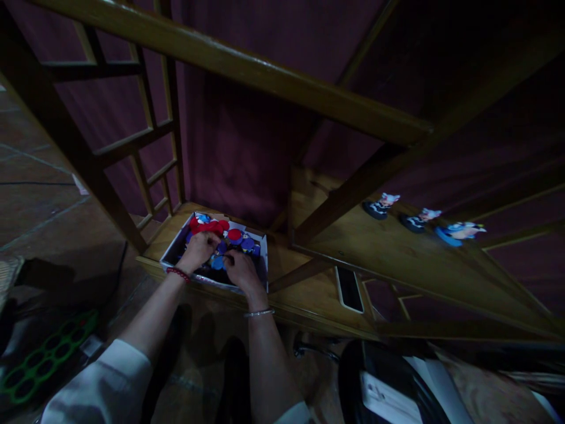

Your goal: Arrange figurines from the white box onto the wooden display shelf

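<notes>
A white cardboard box (263, 259) on the lower wooden shelf holds several small figures with red and blue round bases. Both of my hands reach into it. My left hand (199, 250), with a red bead bracelet at its wrist, has its fingers bent and drawn together over the figures, just below the red pieces (212, 226). Close beside it on the right, my right hand (242, 270) curls its fingers near a blue round base (217, 262). A thin silver bangle circles that wrist. What either hand's fingertips hold is too dark and small to make out.
Three small figurines (412, 220) stand on the raised wooden shelf (353, 244) at right. Below lies a phone (350, 290). A wooden beam (247, 65) crosses above the box; lattice (145, 135) flanks it. A black chair or stool (375, 377) and a green holed rack (44, 356) are nearby.
</notes>
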Available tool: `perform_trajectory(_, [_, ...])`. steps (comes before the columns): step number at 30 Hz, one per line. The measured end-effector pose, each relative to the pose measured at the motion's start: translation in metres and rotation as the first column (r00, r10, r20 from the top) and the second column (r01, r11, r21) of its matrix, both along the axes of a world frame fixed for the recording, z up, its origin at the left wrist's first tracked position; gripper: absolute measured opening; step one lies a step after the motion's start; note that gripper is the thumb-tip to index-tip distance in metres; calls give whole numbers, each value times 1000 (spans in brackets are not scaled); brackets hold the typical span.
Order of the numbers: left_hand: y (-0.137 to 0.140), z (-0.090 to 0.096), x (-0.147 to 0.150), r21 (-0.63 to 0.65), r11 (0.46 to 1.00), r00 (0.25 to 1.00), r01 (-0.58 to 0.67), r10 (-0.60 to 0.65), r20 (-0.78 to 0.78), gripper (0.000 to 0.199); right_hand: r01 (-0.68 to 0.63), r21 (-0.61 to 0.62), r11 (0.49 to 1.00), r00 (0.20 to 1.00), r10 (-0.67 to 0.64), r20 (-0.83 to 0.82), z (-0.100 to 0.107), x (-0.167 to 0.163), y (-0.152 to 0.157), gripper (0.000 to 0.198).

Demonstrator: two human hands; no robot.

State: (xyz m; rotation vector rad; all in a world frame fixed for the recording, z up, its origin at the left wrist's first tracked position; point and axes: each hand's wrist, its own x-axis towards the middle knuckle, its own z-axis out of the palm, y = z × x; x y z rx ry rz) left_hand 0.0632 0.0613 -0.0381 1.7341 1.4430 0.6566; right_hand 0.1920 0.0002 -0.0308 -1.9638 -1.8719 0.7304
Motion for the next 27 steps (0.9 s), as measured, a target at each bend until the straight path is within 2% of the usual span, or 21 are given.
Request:
perform_trajectory(4, [1, -9, 0, -15, 1000, 994, -6, 8, 111, 17, 24, 30, 999, 999, -23, -45, 3, -2, 2, 25])
perform_trajectory(7, [3, -17, 1, -4, 1000, 992, 26, -25, 121, 19, 34, 48, 998, 996, -29, -89, 5, -4, 3, 23])
perform_trajectory(18, [-6, -3, 4, 82, 976, 969, 203, -188, -158, 27, 90, 39, 995, 987, -84, -136, -2, -2, 4, 31])
perform_trajectory(23, [-7, -4, 6, 96, 961, 929, 258, -219, -298, 34, 31, 37, 999, 980, -23, -198, -2, -3, 3, 45])
perform_trajectory(27, [-5, -8, 7, 141, 960, 937, 242, -194, -291, 31, -17, 44, 999, 978, 26, -206, 0, -3, 2, 51])
